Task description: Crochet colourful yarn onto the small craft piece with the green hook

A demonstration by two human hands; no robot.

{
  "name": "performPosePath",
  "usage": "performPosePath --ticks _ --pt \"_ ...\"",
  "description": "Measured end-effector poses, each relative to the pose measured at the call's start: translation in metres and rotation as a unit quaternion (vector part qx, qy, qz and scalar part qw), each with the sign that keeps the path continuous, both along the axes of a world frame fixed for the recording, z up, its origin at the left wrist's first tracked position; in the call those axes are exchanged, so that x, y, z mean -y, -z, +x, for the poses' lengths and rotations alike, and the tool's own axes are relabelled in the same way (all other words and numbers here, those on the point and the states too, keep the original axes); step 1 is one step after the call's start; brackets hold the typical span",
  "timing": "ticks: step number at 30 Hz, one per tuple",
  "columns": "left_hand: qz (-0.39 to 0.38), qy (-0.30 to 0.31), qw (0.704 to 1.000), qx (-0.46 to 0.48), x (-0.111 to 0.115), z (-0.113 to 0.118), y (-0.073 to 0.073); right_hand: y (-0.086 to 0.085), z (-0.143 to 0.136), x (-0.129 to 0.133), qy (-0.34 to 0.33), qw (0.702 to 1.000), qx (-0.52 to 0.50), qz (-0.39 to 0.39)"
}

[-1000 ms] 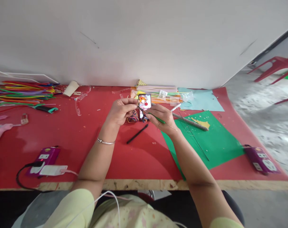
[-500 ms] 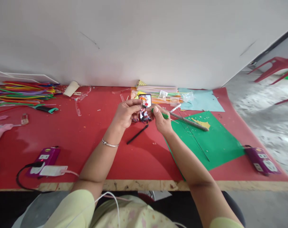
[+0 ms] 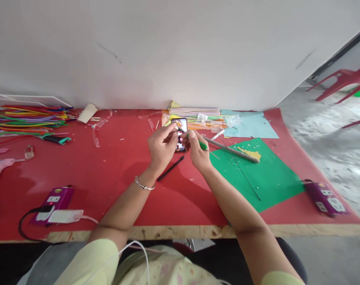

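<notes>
Head view. Left hand [image 3: 162,146]: fingers curled in, thumb and forefinger pinched together on something small at the fingertips; what it is cannot be made out. Right hand [image 3: 198,152]: closed around a thin green stick [image 3: 202,145], a fine wire-like tip poking out past the knuckles to the right. The two pinches meet, fingertips touching, just above a phone [image 3: 180,134] standing near upright on the red table [image 3: 108,174], screen lit with an orange and red picture. Both forearms run up from the near edge and converge; wrists raised off the surface. Thin metal bangle [image 3: 144,185] on left wrist.

Around: matte black pen [image 3: 170,168] lies flat just below the hands. Green paper sheet [image 3: 257,174] to the right, with a long grey rod [image 3: 232,149] across its top corner. Bundle of coloured sticks [image 3: 28,118] far left.
</notes>
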State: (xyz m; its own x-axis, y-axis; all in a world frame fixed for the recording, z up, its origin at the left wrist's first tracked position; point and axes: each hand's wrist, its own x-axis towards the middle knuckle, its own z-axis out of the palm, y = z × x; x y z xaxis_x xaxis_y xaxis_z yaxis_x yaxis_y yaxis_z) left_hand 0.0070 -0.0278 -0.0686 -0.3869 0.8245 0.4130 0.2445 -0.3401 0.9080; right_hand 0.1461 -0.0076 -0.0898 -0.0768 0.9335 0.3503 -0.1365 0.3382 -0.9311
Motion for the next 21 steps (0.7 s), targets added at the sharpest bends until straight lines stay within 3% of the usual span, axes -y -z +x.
performPosePath --ticks 2,5,8,11,13,16,21 --pt "0.002 0.0 1.0 0.017 0.002 0.004 0.001 0.002 -0.004 0.003 0.004 0.999 -0.024 -0.029" --pt "-0.02 0.027 0.99 0.134 0.0 0.011 -0.001 0.007 -0.011 0.005 0.0 0.996 -0.058 -0.065" --pt "-0.08 0.096 0.951 0.281 -0.002 0.013 -0.009 0.012 -0.015 0.005 -0.006 0.994 -0.066 -0.085" --pt "-0.102 0.174 0.918 0.342 -0.003 0.01 -0.017 0.014 -0.014 0.002 -0.015 0.994 -0.066 -0.087" --pt "-0.096 0.187 0.914 0.347 -0.003 0.008 -0.018 0.013 -0.012 0.001 -0.027 0.993 -0.071 -0.085" --pt "-0.074 0.142 0.937 0.31 -0.003 0.008 -0.012 0.008 -0.008 0.001 -0.033 0.995 -0.056 -0.076" --pt "-0.02 0.03 0.991 0.126 -0.001 0.013 0.004 0.002 -0.01 0.005 0.019 0.996 -0.055 -0.068"
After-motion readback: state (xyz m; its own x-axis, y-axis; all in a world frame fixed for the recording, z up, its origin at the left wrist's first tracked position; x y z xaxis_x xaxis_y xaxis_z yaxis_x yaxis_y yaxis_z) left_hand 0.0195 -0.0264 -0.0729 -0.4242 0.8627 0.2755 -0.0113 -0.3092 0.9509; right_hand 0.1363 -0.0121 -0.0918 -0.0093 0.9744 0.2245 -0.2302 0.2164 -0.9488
